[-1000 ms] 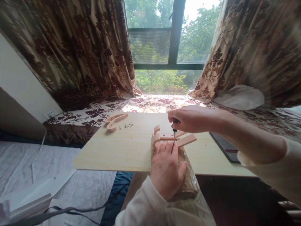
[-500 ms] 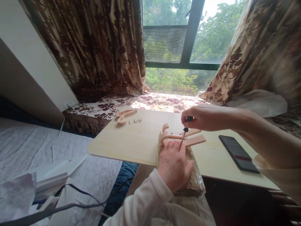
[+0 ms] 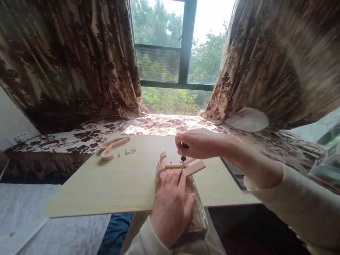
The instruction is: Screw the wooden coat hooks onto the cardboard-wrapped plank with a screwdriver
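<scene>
My right hand (image 3: 202, 143) is closed round the dark handle of a screwdriver (image 3: 183, 159), held upright with its shaft pointing down. The tip reaches a pale wooden assembly (image 3: 196, 168) beside my left fingers; the exact contact point is hidden. My left hand (image 3: 172, 205) lies flat, fingers stretched forward, over the near side of that assembly and a brown block wrapped in clear plastic (image 3: 200, 221). Curved ends of the wood rise past the left fingertips, and straight legs stick out to the right.
A light wooden board (image 3: 106, 194) serves as the tabletop. At its far left lie two curved wooden pieces (image 3: 107, 154) and several small screws (image 3: 130, 152). A phone (image 3: 232, 171) rests partly behind my right forearm. Beyond are a patterned window ledge (image 3: 164, 124) and curtains (image 3: 114, 71).
The camera view has swung to the right, so everything appears shifted left and slightly lower. The screwdriver now looks more upright. Both hands keep their places on the work.
</scene>
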Demonstrator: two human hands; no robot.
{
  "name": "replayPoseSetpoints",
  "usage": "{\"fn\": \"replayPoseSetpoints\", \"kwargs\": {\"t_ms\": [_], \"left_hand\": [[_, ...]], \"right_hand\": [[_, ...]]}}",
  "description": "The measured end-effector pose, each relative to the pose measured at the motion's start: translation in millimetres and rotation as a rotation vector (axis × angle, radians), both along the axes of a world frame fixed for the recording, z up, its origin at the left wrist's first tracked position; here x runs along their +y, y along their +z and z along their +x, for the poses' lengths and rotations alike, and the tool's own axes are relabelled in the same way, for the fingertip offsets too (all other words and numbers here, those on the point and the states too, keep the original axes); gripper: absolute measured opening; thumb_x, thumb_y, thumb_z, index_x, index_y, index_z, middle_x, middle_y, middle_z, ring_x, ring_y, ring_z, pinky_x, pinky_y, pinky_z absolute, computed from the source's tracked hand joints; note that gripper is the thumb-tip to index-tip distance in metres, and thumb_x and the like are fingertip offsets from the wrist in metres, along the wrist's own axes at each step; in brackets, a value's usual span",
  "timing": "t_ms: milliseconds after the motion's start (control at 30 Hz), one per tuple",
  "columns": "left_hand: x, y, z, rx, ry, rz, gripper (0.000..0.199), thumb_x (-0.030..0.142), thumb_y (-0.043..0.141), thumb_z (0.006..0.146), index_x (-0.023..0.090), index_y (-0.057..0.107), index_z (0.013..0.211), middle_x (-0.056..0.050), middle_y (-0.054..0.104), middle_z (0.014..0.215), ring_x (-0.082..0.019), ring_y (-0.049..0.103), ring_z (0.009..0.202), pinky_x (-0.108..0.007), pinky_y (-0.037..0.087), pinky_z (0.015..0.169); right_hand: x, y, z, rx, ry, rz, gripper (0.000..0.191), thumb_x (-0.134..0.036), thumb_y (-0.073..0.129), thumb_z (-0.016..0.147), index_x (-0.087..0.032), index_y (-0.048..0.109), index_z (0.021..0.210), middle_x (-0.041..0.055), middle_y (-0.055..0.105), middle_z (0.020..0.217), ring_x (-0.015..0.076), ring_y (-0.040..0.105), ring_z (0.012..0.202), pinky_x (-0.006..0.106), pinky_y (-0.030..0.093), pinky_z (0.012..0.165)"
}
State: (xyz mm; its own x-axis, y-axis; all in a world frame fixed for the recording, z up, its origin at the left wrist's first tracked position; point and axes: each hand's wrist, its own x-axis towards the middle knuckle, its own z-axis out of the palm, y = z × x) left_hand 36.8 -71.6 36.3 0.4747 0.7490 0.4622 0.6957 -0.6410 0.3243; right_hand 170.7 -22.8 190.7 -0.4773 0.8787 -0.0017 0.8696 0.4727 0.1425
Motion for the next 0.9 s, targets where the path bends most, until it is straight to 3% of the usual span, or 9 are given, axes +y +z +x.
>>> {"fn": "replayPoseSetpoints", "kwargs": {"t_ms": [233, 433, 600, 767, 900], "left_hand": [[3.0, -1.3, -0.3, -0.004, 0.004, 0.021, 0.049, 0.024, 0.057, 0.079, 0.014, 0.051, 0.127, -0.011, 0.053, 0.122, -0.029, 0.044, 0.117, -0.049, 0.037, 0.104], [5.8, -9.5, -4.4, 0.032, 0.002, 0.092, 0.048, 0.027, 0.054, 0.083, 0.014, 0.05, 0.129, -0.013, 0.053, 0.126, -0.03, 0.046, 0.12, -0.05, 0.04, 0.102], [8.6, -11.9, -4.8, 0.058, -0.002, 0.122, 0.047, 0.028, 0.051, 0.084, 0.013, 0.05, 0.13, -0.013, 0.053, 0.127, -0.031, 0.047, 0.12, -0.051, 0.042, 0.101], [8.4, -12.5, -5.0, 0.068, -0.001, 0.132, 0.047, 0.028, 0.051, 0.084, 0.014, 0.051, 0.129, -0.013, 0.052, 0.13, -0.032, 0.045, 0.123, -0.053, 0.041, 0.102], [9.0, -14.3, -6.3, 0.073, -0.007, 0.165, 0.047, 0.029, 0.05, 0.085, 0.013, 0.051, 0.129, -0.014, 0.054, 0.128, -0.031, 0.048, 0.121, -0.052, 0.043, 0.101]], "right_hand": [[-0.8, -10.5, -1.0, -0.002, -0.047, 0.071, 0.028, -0.032, 0.043, 0.089, -0.017, 0.066, 0.093, 0.01, 0.07, 0.083, 0.0184, 0.061, 0.071, 0.026, 0.028, 0.052], [-2.8, -0.1, 1.0, -0.002, -0.007, 0.045, 0.023, -0.032, 0.053, 0.082, -0.02, 0.066, 0.097, 0.0065, 0.072, 0.086, 0.0172, 0.061, 0.071, 0.025, 0.029, 0.052], [-5.0, -2.1, 0.1, -0.006, 0.011, 0.036, 0.022, -0.024, 0.046, 0.085, -0.021, 0.068, 0.091, 0.007, 0.071, 0.087, 0.0181, 0.062, 0.074, 0.026, 0.03, 0.054], [-4.0, -4.0, -1.2, -0.006, -0.033, 0.059, 0.026, -0.03, 0.045, 0.089, -0.017, 0.067, 0.096, 0.0122, 0.071, 0.094, 0.0203, 0.063, 0.077, 0.027, 0.03, 0.055], [-4.7, 1.4, -0.9, 0.005, -0.014, 0.036, 0.026, -0.036, 0.052, 0.085, -0.019, 0.065, 0.101, 0.0085, 0.071, 0.091, 0.0189, 0.062, 0.074, 0.026, 0.03, 0.053]]}}
